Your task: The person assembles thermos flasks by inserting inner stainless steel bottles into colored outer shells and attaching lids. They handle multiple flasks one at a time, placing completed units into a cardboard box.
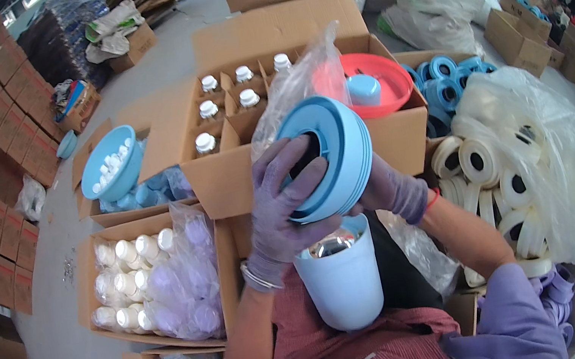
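My left hand (270, 209), in a thin purple glove, is closed round a light blue threaded plastic ring (347, 146) with a dark centre, tilted in front of me. Gloved likewise, my right hand (399, 190) grips the ring's far lower side; its fingertips are partly hidden behind it. Just below both hands, a pale blue cylindrical flask body (342, 285) stands between my legs, with a shiny silver liner (333, 243) in its open top. The ring hangs above that opening, and I cannot tell whether they touch.
Ahead, a divided carton (226, 182) holds white-capped bottles, a clear bag and a red bowl (399, 94). A blue basin (113, 160) of small white pieces sits left, above a carton of wrapped cups (138, 283). Cream rings (480, 161) and blue rings (448, 93) fill cartons at right.
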`<action>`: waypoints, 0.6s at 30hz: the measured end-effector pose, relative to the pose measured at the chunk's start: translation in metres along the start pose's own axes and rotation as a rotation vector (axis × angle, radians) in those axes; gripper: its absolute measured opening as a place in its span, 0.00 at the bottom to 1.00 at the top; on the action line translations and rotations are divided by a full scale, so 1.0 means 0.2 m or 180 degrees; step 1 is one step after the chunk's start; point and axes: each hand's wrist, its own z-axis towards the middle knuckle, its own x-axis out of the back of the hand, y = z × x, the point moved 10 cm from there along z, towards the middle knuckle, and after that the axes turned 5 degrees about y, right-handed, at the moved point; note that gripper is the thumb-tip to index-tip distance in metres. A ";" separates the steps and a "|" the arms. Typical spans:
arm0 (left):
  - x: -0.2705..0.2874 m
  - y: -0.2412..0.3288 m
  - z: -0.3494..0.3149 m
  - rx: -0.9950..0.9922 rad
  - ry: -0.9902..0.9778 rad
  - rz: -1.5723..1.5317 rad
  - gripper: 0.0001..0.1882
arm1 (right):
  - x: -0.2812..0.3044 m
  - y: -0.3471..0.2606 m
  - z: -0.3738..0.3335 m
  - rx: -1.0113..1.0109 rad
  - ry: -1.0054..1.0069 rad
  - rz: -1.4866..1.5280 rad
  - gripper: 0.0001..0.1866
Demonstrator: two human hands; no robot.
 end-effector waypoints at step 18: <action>-0.11 -0.32 -0.48 0.1376 -0.1627 -0.1075 0.48 | 0.11 0.24 -0.12 0.0911 0.0128 -0.2733 0.16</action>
